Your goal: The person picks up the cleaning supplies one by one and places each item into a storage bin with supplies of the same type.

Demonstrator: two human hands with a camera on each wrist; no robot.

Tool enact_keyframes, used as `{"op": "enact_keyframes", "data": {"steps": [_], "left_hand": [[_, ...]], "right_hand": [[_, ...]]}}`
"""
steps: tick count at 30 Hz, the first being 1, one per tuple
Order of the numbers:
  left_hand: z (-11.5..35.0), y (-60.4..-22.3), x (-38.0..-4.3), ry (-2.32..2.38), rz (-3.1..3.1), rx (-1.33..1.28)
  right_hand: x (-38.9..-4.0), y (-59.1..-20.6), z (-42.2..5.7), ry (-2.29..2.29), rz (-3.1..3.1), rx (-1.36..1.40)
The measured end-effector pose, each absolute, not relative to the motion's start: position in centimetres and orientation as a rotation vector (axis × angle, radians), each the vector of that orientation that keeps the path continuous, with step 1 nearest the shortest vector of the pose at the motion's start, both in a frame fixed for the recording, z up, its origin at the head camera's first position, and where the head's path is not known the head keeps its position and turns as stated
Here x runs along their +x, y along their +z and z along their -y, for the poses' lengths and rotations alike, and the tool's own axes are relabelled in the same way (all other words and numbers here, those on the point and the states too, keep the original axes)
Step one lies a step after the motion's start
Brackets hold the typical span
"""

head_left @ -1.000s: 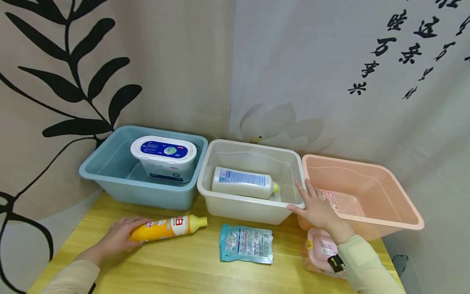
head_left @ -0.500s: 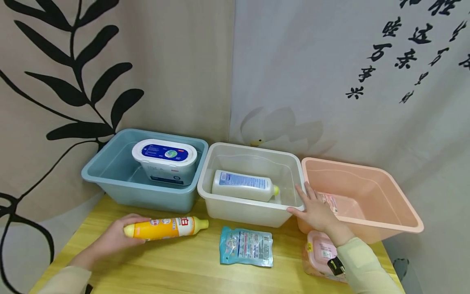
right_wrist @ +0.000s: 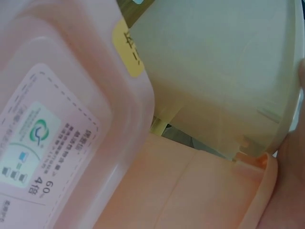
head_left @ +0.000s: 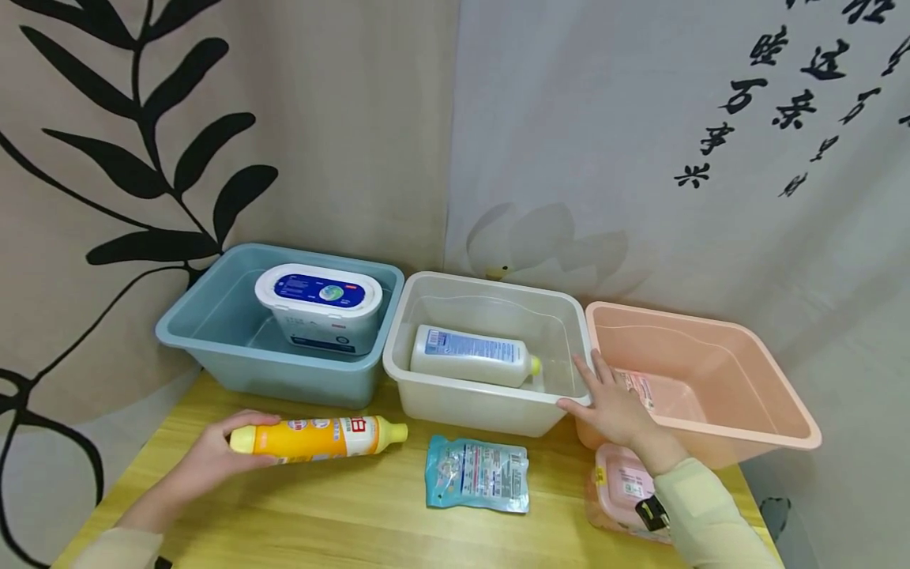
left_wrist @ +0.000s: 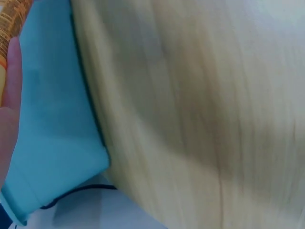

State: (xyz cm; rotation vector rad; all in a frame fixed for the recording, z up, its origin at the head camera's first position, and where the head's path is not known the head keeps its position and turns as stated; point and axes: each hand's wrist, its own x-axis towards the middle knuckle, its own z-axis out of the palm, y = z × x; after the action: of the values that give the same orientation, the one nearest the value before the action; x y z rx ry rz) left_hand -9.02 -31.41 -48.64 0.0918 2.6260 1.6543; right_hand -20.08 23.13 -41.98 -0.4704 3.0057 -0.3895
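My left hand (head_left: 223, 452) grips a yellow bottle (head_left: 313, 438) by its base end, in front of the blue bin (head_left: 284, 379). The bottle lies sideways, its pale yellow cap pointing right. In the left wrist view, part of the bottle (left_wrist: 10, 21) shows at the upper left corner beside the thumb. With fingers spread, my right hand (head_left: 614, 403) rests on the adjoining rims of the white bin (head_left: 469, 405) and the pink bin (head_left: 711, 442). Below that wrist stands a pink-lidded box (head_left: 626, 482), partly covered by the sleeve; its printed lid (right_wrist: 71, 124) fills the left of the right wrist view.
A teal pouch (head_left: 476, 474) lies flat on the wooden table (head_left: 355, 521). Inside the blue bin stands a white tub (head_left: 320, 308); a white bottle (head_left: 469, 356) lies in the white bin. The pink bin holds a small pink-and-white packet (head_left: 636, 387). Curtains hang behind.
My left hand has shifted its grip back to the bottle's base, and the bottle has come level, its base end moving left. The right hand has stayed on the rims.
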Motion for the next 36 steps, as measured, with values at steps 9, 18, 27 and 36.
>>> {"op": "enact_keyframes", "data": {"steps": [9, 18, 27, 36], "left_hand": [[30.6, -46.4, -8.6, 1.721, -2.59, 0.128], [29.4, -44.6, -8.9, 1.824, -2.527, 0.245], [28.9, -43.2, -9.7, 1.923, -2.448, 0.356], [28.4, -41.9, -10.4, 1.918, -2.495, 0.35]], "right_hand": [[-20.1, -42.3, -23.3, -0.402, -3.014, -0.468], [-20.1, -42.1, -23.4, -0.408, -3.005, -0.475], [-20.2, -42.4, -23.3, -0.378, -3.015, -0.485], [-20.2, -42.1, -23.2, -0.406, -3.03, -0.537]]}}
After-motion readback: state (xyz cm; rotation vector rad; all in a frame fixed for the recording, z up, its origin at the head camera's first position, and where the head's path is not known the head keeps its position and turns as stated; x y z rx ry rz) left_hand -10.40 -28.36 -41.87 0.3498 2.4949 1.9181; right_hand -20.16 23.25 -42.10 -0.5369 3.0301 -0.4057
